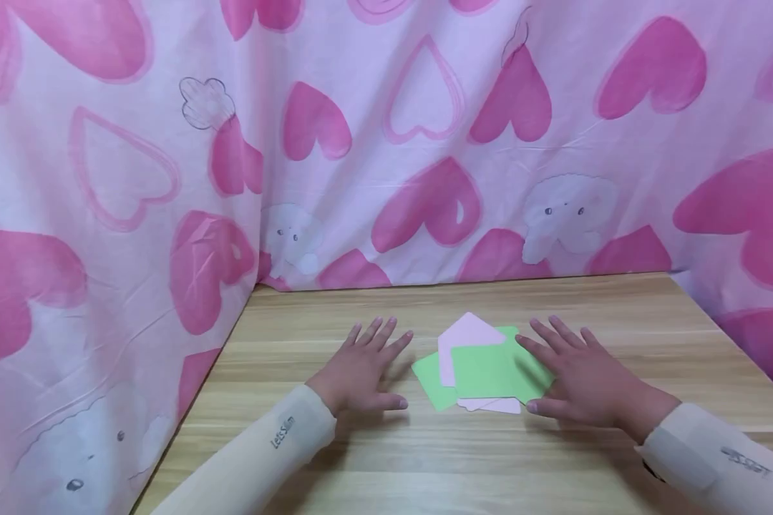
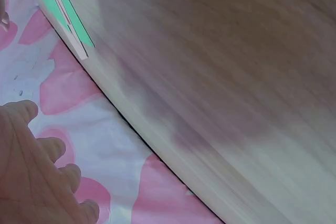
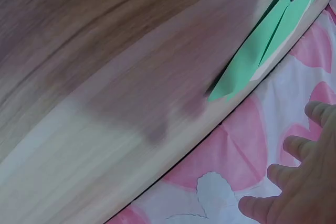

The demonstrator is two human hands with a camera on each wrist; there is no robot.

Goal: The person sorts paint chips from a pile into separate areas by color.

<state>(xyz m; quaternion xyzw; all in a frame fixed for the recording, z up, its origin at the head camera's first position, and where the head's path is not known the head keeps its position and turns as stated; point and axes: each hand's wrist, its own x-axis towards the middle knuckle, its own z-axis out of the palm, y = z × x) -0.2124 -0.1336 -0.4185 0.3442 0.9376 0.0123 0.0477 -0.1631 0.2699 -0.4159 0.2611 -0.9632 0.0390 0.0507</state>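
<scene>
paper pile (image 1: 483, 373): loose green and pink pieces, overlapping askew on the wood-grain table (image 1: 419, 472), between the two hands. pink pointed piece (image 1: 467, 330) lies partly under a green one; other green corners jut out left and right, pink edges show along the near side. left hand (image 1: 359, 368): fingers spread, apart from the pile's left side. right hand (image 1: 592, 383): fingers also spread, at the right edge; contact cannot be told. behind: heart-printed fabric (image 1: 425, 207).
</scene>
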